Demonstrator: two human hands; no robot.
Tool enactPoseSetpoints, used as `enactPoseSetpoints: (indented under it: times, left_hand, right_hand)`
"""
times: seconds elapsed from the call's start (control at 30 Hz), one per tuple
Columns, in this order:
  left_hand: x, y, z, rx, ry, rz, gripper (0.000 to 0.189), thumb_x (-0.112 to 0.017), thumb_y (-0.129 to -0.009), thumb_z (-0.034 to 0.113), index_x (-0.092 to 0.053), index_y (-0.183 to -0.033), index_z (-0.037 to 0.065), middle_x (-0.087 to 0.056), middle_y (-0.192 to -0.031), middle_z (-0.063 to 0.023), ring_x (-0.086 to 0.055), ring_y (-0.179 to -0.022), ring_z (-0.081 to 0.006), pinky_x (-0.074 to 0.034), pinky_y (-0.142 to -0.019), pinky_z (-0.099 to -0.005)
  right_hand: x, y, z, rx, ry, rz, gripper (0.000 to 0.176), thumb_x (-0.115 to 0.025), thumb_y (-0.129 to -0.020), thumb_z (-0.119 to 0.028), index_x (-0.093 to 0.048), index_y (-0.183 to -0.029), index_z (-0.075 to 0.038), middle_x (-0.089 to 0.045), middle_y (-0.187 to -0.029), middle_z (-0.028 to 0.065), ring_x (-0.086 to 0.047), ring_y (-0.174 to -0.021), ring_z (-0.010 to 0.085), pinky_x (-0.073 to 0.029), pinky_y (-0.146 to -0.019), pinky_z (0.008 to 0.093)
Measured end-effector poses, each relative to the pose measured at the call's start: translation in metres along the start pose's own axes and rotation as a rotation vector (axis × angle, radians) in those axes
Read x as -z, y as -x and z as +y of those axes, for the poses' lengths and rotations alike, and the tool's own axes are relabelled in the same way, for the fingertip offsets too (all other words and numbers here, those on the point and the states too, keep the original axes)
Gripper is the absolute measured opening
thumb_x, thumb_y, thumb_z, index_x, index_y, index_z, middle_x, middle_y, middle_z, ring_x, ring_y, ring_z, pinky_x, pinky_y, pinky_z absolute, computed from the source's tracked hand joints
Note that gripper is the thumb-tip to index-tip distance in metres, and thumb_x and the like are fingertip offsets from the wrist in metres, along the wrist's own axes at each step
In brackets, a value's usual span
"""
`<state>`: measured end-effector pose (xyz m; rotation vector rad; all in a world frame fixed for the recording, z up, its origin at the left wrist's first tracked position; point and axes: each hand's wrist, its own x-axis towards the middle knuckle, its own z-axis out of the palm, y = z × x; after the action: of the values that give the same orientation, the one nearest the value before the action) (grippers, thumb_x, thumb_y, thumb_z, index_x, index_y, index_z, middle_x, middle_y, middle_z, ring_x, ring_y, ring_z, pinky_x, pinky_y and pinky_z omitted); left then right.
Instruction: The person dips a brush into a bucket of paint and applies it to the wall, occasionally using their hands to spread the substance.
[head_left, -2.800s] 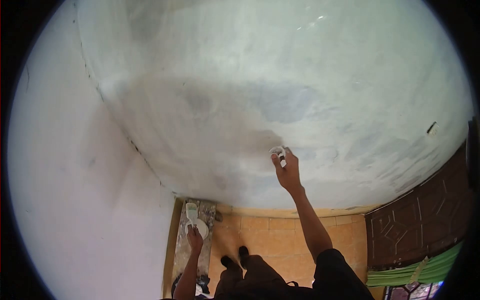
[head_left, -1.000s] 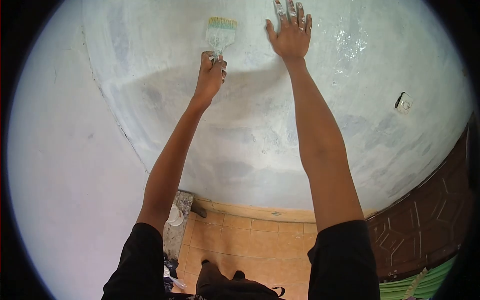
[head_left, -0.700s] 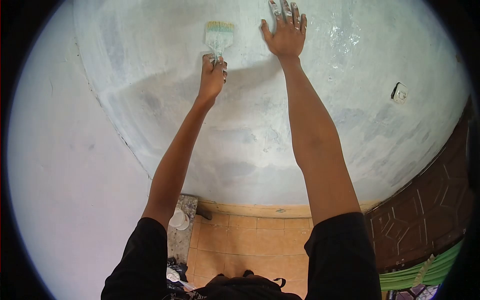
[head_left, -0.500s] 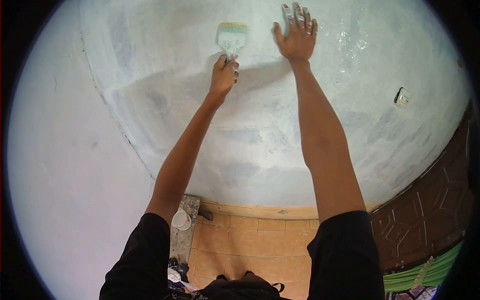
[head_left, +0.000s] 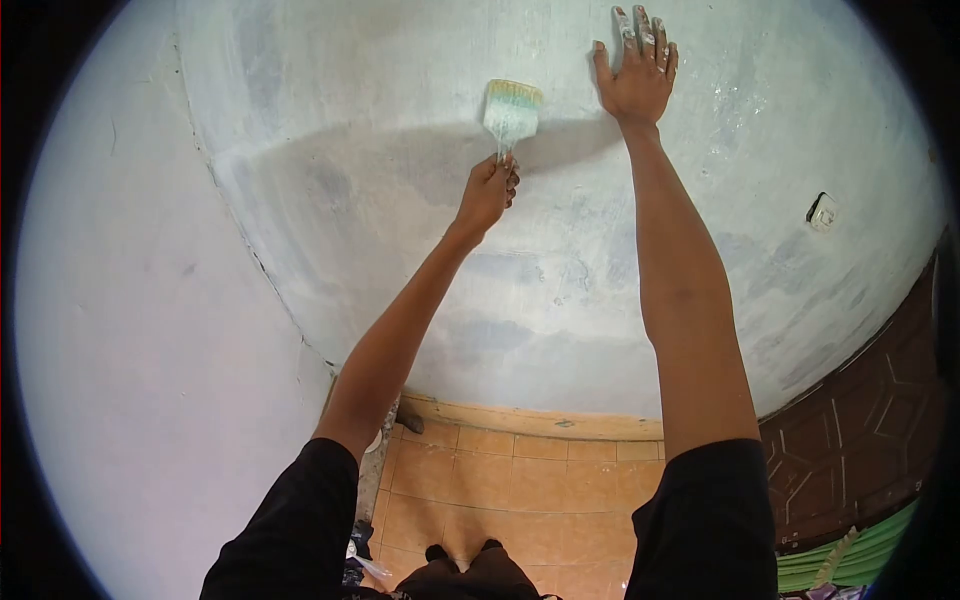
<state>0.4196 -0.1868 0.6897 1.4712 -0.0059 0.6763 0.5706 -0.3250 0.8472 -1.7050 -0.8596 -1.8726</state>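
My left hand (head_left: 487, 194) is closed round the handle of a wide paintbrush (head_left: 511, 118). White paint coats the brush head, and its yellowish bristle tips point up over the wall (head_left: 400, 240). Higher and to the right, my right hand (head_left: 637, 80) lies against the wall with fingers spread, holding nothing. White smears cover several of its fingers. Wet, shiny marks show on the wall right of that hand, and patchy pale and greyish areas spread below both arms.
A light switch (head_left: 822, 213) sits on the wall at the right. Below it are a dark carved door (head_left: 850, 440) and green cloth (head_left: 870, 550). Orange floor tiles (head_left: 540, 490) lie below. A paint-spotted bench (head_left: 368, 480) stands at lower left, partly behind my left arm.
In the picture, the brush and my left hand have shifted right and down. My right hand appears farther right, still spread on the wall. The white cup on the bench is now mostly hidden.
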Motion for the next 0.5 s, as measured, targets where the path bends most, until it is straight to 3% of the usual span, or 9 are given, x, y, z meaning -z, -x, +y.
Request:
enactPoseSetpoints:
  times: [0.13, 0.2, 0.27, 0.37, 0.5]
  left_hand:
    - [-0.009, -0.022, 0.045, -0.228, -0.03, 0.089, 0.032, -0.042, -0.103, 0.032, -0.048, -0.082, 0.009, -0.043, -0.066, 0.0037, -0.04, -0.056, -0.0076, -0.035, -0.051, -0.025]
    - [-0.01, -0.045, 0.083, -0.173, 0.012, 0.007, 0.031, -0.042, -0.103, 0.032, -0.048, -0.082, 0.01, -0.043, -0.066, 0.0038, -0.04, -0.056, -0.0076, -0.035, -0.05, -0.0252]
    - [-0.012, -0.052, 0.09, -0.142, 0.027, -0.003, 0.031, -0.042, -0.103, 0.032, -0.049, -0.082, 0.01, -0.043, -0.065, 0.0037, -0.04, -0.056, -0.0078, -0.034, -0.05, -0.0255]
    - [-0.011, -0.039, 0.055, -0.112, 0.013, 0.081, 0.031, -0.043, -0.103, 0.031, -0.049, -0.081, 0.01, -0.043, -0.065, 0.0034, -0.042, -0.055, -0.0084, -0.034, -0.05, -0.0259]
    - [0.012, -0.009, -0.035, -0.008, 0.092, 0.01, 0.03, -0.045, -0.101, 0.032, -0.051, -0.082, 0.01, -0.046, -0.066, 0.0032, -0.042, -0.054, -0.007, -0.035, -0.048, -0.0249]
  right_hand:
    - [-0.002, 0.0, 0.0, 0.009, -0.008, 0.026, 0.056, -0.051, -0.091, -0.041, -0.047, -0.14, -0.015, -0.039, -0.149, 0.0102, -0.034, -0.138, 0.0337, -0.021, -0.114, 0.0507]
    - [-0.009, 0.004, 0.002, 0.046, -0.027, 0.102, 0.058, -0.048, -0.092, -0.049, -0.047, -0.141, -0.019, -0.042, -0.147, 0.0077, -0.035, -0.137, 0.0301, -0.02, -0.115, 0.0482]
    - [-0.012, 0.005, 0.002, 0.022, -0.045, 0.096, 0.055, -0.048, -0.092, -0.047, -0.046, -0.141, -0.023, -0.042, -0.148, 0.0038, -0.034, -0.139, 0.0285, -0.02, -0.115, 0.0484]
    - [-0.016, 0.005, 0.004, 0.026, -0.042, 0.115, 0.053, -0.048, -0.092, -0.046, -0.046, -0.142, -0.025, -0.041, -0.149, 0.0023, -0.033, -0.139, 0.0276, -0.02, -0.115, 0.0485]
    - [-0.013, 0.003, 0.004, 0.029, -0.028, 0.104, 0.054, -0.048, -0.092, -0.046, -0.045, -0.142, -0.026, -0.041, -0.149, 0.0029, -0.034, -0.138, 0.0276, -0.021, -0.115, 0.0488]
